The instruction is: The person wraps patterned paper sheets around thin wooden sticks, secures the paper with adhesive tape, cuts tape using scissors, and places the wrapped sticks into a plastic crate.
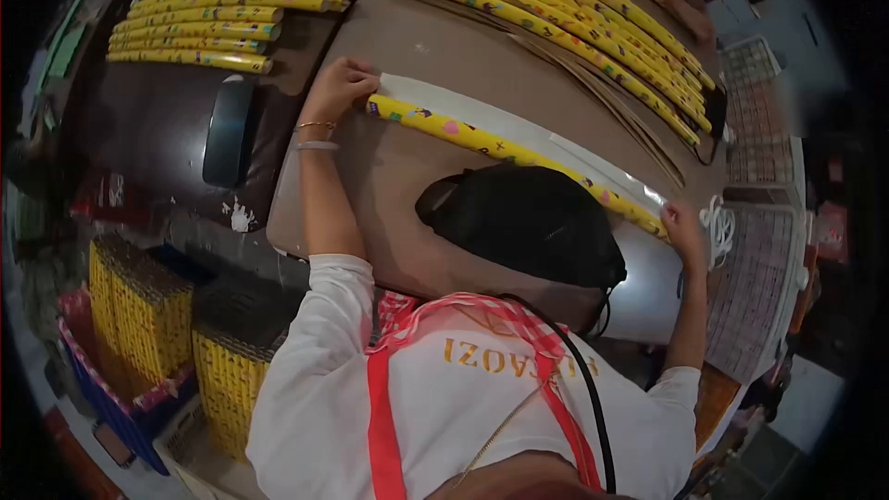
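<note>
A long roll of yellow patterned paper [482, 141] stretches across the brown tabletop, with a strip of its white underside [444, 97] showing along the far edge. My left hand [340, 90] has its fingers closed on the roll's left end. At the other end, my right hand [682, 227] pinches the roll near the corner of the white strip. A black, soft-looking item [528, 222] sits between my body and the roll and hides part of its near edge. Whether a core lies inside the roll cannot be seen.
Several yellow rolls [556, 23] lie at the far side, near another person's arm [681, 9]. More rolls [204, 23] are stacked at far left, above a dark phone-shaped object [229, 132]. Bundles of upright yellow rolls [139, 315] stand lower left. A white cable [718, 231] lies right.
</note>
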A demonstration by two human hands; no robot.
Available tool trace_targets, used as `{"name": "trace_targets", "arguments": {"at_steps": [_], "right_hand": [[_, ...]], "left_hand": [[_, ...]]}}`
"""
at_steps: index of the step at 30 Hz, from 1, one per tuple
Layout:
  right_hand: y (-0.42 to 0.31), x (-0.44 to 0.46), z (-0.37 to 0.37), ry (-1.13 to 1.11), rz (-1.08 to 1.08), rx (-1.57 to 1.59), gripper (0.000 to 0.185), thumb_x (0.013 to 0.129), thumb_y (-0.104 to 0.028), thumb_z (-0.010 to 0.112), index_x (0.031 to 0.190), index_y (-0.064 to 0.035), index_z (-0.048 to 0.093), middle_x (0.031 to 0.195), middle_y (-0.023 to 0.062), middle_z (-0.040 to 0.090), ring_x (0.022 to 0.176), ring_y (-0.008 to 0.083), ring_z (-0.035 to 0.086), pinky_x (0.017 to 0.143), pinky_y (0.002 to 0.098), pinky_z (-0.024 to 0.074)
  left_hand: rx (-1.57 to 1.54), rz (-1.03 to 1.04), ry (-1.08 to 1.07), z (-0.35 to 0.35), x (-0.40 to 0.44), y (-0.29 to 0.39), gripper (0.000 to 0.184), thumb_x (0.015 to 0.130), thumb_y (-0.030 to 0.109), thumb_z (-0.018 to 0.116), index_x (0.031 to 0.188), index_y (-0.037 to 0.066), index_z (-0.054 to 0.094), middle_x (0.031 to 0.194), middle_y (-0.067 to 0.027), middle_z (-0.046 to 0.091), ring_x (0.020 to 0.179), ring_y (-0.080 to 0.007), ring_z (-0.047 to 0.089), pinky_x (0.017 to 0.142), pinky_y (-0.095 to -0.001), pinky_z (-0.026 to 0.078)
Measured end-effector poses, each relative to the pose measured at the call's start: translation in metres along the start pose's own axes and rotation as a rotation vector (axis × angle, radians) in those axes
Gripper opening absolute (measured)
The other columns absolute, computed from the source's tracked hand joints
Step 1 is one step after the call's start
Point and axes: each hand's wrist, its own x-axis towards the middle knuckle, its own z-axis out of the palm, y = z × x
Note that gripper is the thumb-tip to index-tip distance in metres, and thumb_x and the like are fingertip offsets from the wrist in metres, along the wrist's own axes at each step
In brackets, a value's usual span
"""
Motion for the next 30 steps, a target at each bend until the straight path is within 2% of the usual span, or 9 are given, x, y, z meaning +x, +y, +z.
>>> {"name": "trace_targets", "arguments": {"at_steps": [7, 11, 13, 15, 16, 18, 22, 23, 30], "right_hand": [[0.227, -0.115, -0.052, 0.031, 0.533, -0.156, 0.027, 0.085, -0.025, 0.053, 0.094, 0.0004, 0.057, 0.091, 0.0185, 0.059, 0.081, 0.0316, 0.059, 0.068, 0.0381, 0.045], [0.265, -0.124, -0.018, 0.177, 0.426, -0.079, 0.025, 0.084, -0.018, 0.052, 0.104, -0.004, 0.058, 0.099, 0.0188, 0.058, 0.09, 0.034, 0.057, 0.075, 0.0387, 0.0448], [0.177, -0.114, -0.023, 0.403, 0.353, -0.235, 0.026, 0.084, -0.015, 0.051, 0.107, -0.0056, 0.058, 0.106, 0.0161, 0.057, 0.096, 0.0348, 0.055, 0.08, 0.0404, 0.0435], [0.119, -0.106, -0.024, 0.48, 0.139, -0.133, 0.026, 0.083, -0.013, 0.052, 0.108, -0.0063, 0.057, 0.11, 0.0127, 0.056, 0.101, 0.0327, 0.053, 0.083, 0.0412, 0.0419], [0.082, -0.103, -0.023, 0.439, 0.124, -0.047, 0.026, 0.083, -0.013, 0.053, 0.108, -0.0067, 0.057, 0.111, 0.0113, 0.056, 0.102, 0.0304, 0.053, 0.085, 0.041, 0.0409], [0.034, -0.092, -0.012, 0.401, -0.018, 0.01, 0.028, 0.082, -0.015, 0.056, 0.109, -0.0075, 0.056, 0.112, 0.0088, 0.056, 0.104, 0.0267, 0.052, 0.088, 0.0402, 0.0393], [-0.003, -0.066, 0.023, 0.312, -0.232, 0.068, 0.034, 0.08, -0.023, 0.061, 0.11, -0.0087, 0.056, 0.113, 0.0071, 0.055, 0.107, 0.0246, 0.05, 0.091, 0.039, 0.037], [-0.004, -0.058, 0.034, 0.333, -0.271, 0.045, 0.035, 0.079, -0.024, 0.062, 0.11, -0.0092, 0.056, 0.113, 0.0069, 0.055, 0.107, 0.0242, 0.05, 0.092, 0.0379, 0.0365], [0.009, -0.037, 0.054, 0.277, -0.266, 0.039, 0.037, 0.076, -0.023, 0.065, 0.109, -0.0102, 0.056, 0.108, 0.0051, 0.057, 0.103, 0.0231, 0.052, 0.092, 0.0363, 0.0357]], "left_hand": [[0.239, 0.026, -0.014, -0.007, 0.012, -0.009, 0.032, 0.078, 0.02, 0.067, 0.101, 0.001, 0.054, 0.078, -0.0016, 0.063, 0.058, -0.0052, 0.051, 0.046, -0.0174, 0.037], [0.262, 0.078, 0.019, -0.014, 0.016, -0.017, 0.025, 0.081, 0.013, 0.063, 0.103, 0.001, 0.056, 0.088, -0.0029, 0.063, 0.067, -0.0071, 0.056, 0.053, -0.0193, 0.043], [0.185, 0.208, 0.028, -0.012, 0.015, -0.021, 0.021, 0.083, 0.01, 0.059, 0.101, -0.001, 0.057, 0.093, -0.0067, 0.062, 0.075, -0.0126, 0.059, 0.065, -0.0239, 0.047], [0.734, 0.618, 0.389, 0.0, 0.003, -0.012, 0.023, 0.082, 0.01, 0.057, 0.103, 0.001, 0.057, 0.095, -0.0109, 0.061, 0.076, -0.0194, 0.059, 0.064, -0.0286, 0.047], [0.639, 0.588, 0.28, 0.021, -0.025, 0.02, 0.022, 0.081, 0.008, 0.058, 0.102, 0.001, 0.057, 0.095, -0.0132, 0.06, 0.083, -0.0263, 0.059, 0.075, -0.0336, 0.046], [0.772, 0.545, 0.089, 0.049, -0.049, 0.047, 0.022, 0.081, 0.009, 0.061, 0.101, 0.002, 0.058, 0.097, -0.0137, 0.06, 0.09, -0.0279, 0.057, 0.078, -0.0359, 0.046], [0.902, 0.772, -0.259, 0.077, -0.056, 0.057, 0.032, 0.078, 0.016, 0.067, 0.106, 0.004, 0.058, 0.1, -0.0136, 0.06, 0.093, -0.0313, 0.056, 0.08, -0.0386, 0.045], [0.931, 0.639, -0.294, 0.081, -0.058, 0.063, 0.037, 0.074, 0.015, 0.07, 0.108, 0.005, 0.058, 0.1, -0.0141, 0.06, 0.094, -0.0318, 0.056, 0.081, -0.0383, 0.045], [0.989, 0.703, -0.414, 0.087, -0.037, 0.05, 0.036, 0.066, 0.012, 0.072, 0.099, 0.005, 0.059, 0.097, -0.0119, 0.059, 0.092, -0.0316, 0.055, 0.08, -0.038, 0.045]]}}
